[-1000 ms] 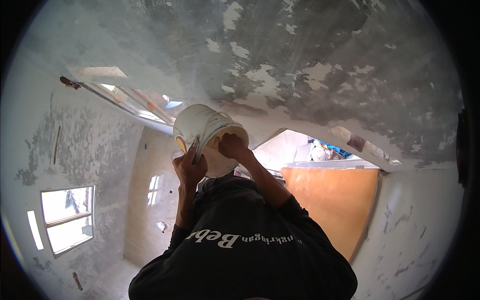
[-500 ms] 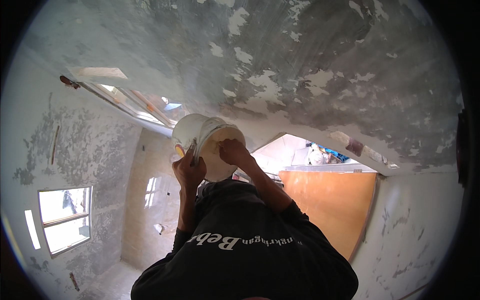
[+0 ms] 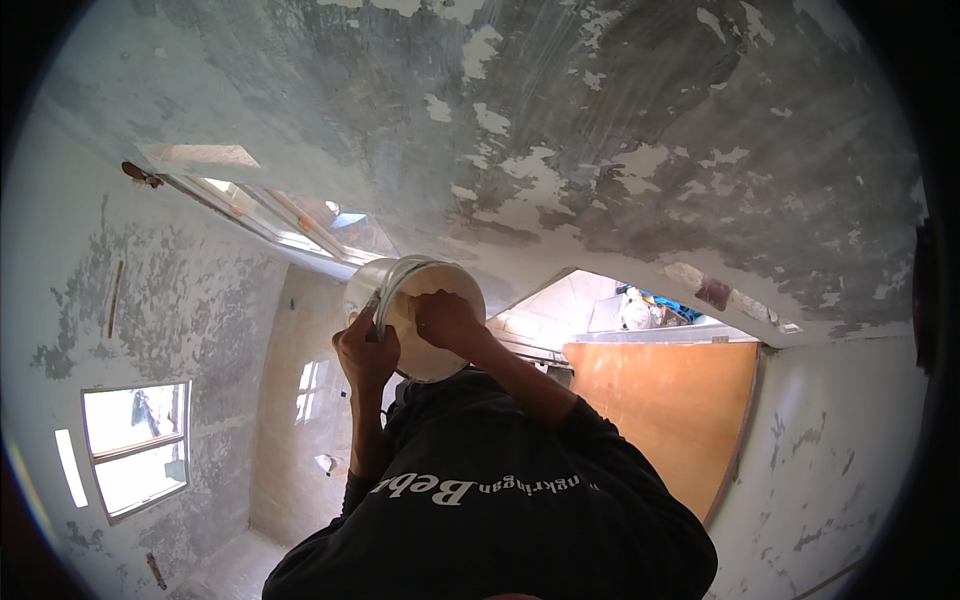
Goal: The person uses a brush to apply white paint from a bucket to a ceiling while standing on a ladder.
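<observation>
My left hand (image 3: 365, 350) is closed on the near left edge of a pale plastic bucket (image 3: 440, 280), its thumb and fingers at the rim. The bucket is tilted, so its round cream inside faces the camera. My right hand (image 3: 443, 318) is inside it, fingers curled; whatever they hold is hidden. The bucket is in front of my dark shirt (image 3: 490, 510).
A patchy grey plastered surface (image 3: 610, 120) spans the top. A small window (image 3: 130, 420) is in the left wall, a narrow framed opening (image 3: 270, 220) at upper left. An orange board (image 3: 660, 410) stands at right, below a bright opening with piled items (image 3: 650, 308).
The bucket and both hands have moved lower in the picture, and the bucket has turned so that more of its inside faces the camera. My right hand remains inside it.
</observation>
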Demonstrator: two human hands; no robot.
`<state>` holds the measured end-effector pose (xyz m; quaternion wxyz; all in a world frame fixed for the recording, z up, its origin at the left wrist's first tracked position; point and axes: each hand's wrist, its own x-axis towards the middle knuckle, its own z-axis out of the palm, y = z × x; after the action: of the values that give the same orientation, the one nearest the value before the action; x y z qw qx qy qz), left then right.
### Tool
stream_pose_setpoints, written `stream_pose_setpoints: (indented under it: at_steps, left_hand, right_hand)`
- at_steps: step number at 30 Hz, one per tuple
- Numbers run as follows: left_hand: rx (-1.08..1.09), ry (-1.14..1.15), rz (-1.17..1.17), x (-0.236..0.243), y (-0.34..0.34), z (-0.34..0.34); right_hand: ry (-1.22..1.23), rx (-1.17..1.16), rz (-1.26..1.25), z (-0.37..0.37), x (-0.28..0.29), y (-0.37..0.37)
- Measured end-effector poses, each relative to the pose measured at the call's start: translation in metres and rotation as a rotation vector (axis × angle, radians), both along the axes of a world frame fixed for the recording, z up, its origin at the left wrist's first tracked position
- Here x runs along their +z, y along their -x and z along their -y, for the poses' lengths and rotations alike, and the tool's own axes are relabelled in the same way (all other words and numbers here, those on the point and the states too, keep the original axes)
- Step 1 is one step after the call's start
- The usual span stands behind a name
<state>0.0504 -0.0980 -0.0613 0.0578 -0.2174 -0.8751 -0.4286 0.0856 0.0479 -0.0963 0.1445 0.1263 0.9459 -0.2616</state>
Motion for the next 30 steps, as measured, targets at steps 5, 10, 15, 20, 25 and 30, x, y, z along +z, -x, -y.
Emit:
stream_pose_setpoints:
  at_steps: [5,10,15,20,25,30]
  left_hand:
    - [-0.006,-0.017,0.059,-0.008,0.001,0.009]
    - [0.066,-0.021,0.087,-0.021,0.0,0.02]
    - [0.113,-0.03,0.093,-0.019,0.006,0.023]
    - [0.201,-0.112,0.195,-0.031,0.027,0.044]
    - [0.243,-0.188,0.292,-0.032,0.028,0.042]
    - [0.297,-0.371,0.479,-0.016,0.029,0.035]
  right_hand:
    - [0.013,0.034,-0.125,0.009,0.001,-0.001]
    - [0.008,0.06,-0.21,0.012,-0.017,-0.004]
    - [-0.007,0.083,-0.031,0.017,-0.027,0.002]
    - [0.168,0.053,-0.146,0.017,-0.006,-0.005]
    - [0.42,-0.03,-0.386,-0.003,0.025,-0.023]
    - [0.721,-0.198,-0.396,-0.026,0.033,-0.045]
